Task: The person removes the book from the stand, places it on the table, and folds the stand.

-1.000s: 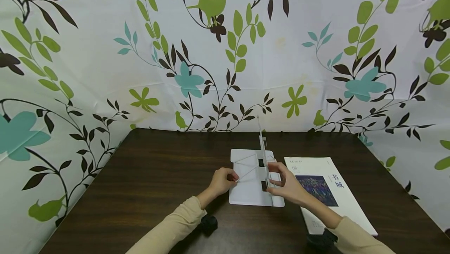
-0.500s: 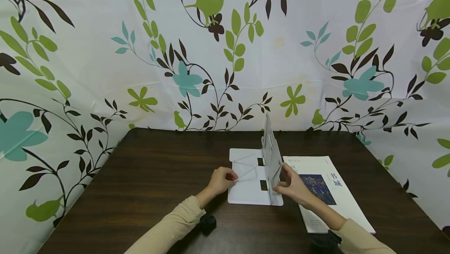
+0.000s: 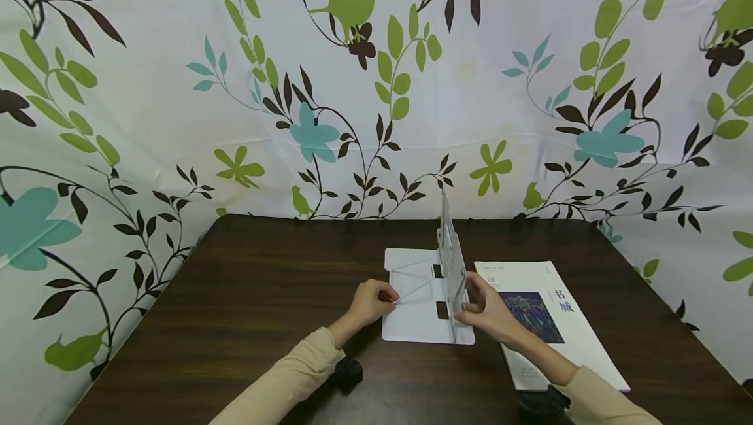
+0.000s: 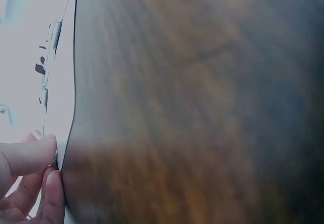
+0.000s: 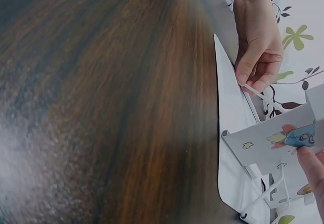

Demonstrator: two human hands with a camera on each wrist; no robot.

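A white folding book stand [image 3: 412,327] lies with its base flat on the table and its panel [image 3: 450,255] raised almost upright. Its thin white wire support [image 3: 416,288] slants over the base. Thumb and fingers of my left hand [image 3: 369,302] pinch the wire's end at the base's left side. On the other side, my right hand [image 3: 493,312] grips the raised panel by its lower right part. Cartoon drawings cover the panel [image 5: 248,142] in the right wrist view. In the left wrist view, my left fingertips [image 4: 38,153] show beside the base's edge.
A white-covered book [image 3: 582,346] with a dark blue picture lies right of the stand, under my right forearm. Dark wood table [image 3: 235,320] surrounds them. Patterned cloth [image 3: 376,85] hangs behind the table. A black device [image 3: 348,374] sits at my left wrist.
My right hand has tilted the panel to the right from nearly edge-on, then slightly back left. My left hand keeps its pinch on the wire with little movement.
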